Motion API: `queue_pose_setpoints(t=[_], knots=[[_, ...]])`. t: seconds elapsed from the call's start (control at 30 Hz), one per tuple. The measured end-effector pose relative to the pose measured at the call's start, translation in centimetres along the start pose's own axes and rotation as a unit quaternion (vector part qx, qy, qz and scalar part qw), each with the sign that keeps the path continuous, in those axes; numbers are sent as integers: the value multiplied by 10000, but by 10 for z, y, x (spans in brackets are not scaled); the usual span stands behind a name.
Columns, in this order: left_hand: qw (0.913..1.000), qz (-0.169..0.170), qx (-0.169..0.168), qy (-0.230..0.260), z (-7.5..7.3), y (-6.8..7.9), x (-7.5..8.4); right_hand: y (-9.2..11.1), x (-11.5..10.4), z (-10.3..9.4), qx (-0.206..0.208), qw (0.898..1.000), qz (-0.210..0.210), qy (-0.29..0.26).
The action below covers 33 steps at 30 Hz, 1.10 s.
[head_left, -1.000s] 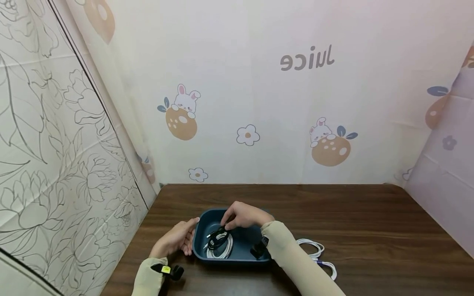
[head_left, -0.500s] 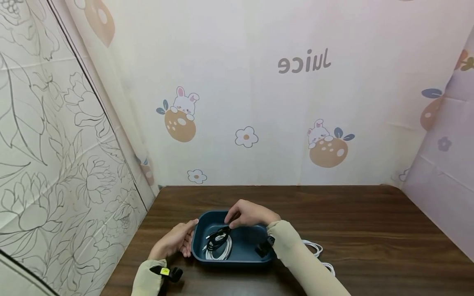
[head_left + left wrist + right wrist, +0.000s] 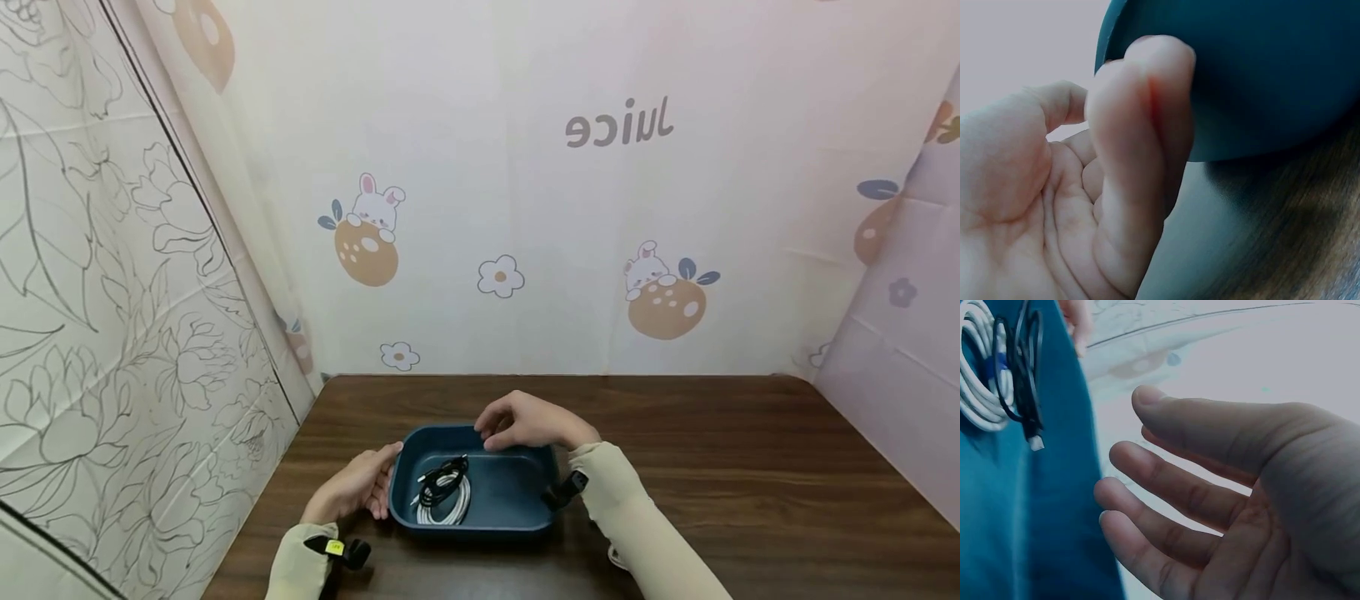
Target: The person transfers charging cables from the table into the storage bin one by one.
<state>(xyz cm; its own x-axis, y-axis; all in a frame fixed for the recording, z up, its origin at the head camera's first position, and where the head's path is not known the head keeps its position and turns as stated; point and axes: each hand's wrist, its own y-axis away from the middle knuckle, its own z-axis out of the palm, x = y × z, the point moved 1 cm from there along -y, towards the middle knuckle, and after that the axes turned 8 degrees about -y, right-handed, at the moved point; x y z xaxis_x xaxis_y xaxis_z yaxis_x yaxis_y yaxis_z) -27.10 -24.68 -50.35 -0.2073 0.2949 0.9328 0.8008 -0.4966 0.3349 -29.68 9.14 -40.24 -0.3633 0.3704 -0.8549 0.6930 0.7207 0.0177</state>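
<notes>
A dark blue rectangular box [image 3: 517, 492] stands on the table. My left hand [image 3: 354, 487] holds its left end, thumb at the rim and fingers against the outer wall. A coiled white cable [image 3: 462, 500] lies in the box's left part, with a bundled black cable [image 3: 432, 483] on top. In the right wrist view, a blue band [image 3: 996, 362] shows on the white coil, and the black cable [image 3: 1027, 387] ends in a pale metal plug. My right hand [image 3: 528, 422] hovers over the box's far rim, fingers relaxed and apart, holding nothing.
Beside the right sleeve [image 3: 637, 517], part of a white cable [image 3: 617, 557] shows on the brown wooden table [image 3: 720, 442]; the sleeve hides the rest. A printed backdrop [image 3: 450, 167] rises behind the table, and patterned sheets hang at both sides.
My right hand has let go of the black cable, rising and moving right toward the far rim. The cable stays on the white coil. My left hand keeps its place.
</notes>
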Motion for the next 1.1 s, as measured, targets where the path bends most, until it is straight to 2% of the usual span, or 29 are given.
queue_pose_setpoints(t=[0.23, 0.5, 0.93, 1.1], knots=[[9999, -58, -64, -65, 1, -2, 2, 39, 16, -25, 543, 9984, -140, -42], [10000, -24, -48, -46, 1, -3, 2, 86, 38, -53, 1189, 9928, -96, 60], [10000, 10, -74, -1, 1, -1, -2, 139, 77, -72, 1470, 9884, 251, 290], [9999, 26, -99, -8, 1, -1, 0, 158, 84, -82, 1700, 9845, 402, 184]])
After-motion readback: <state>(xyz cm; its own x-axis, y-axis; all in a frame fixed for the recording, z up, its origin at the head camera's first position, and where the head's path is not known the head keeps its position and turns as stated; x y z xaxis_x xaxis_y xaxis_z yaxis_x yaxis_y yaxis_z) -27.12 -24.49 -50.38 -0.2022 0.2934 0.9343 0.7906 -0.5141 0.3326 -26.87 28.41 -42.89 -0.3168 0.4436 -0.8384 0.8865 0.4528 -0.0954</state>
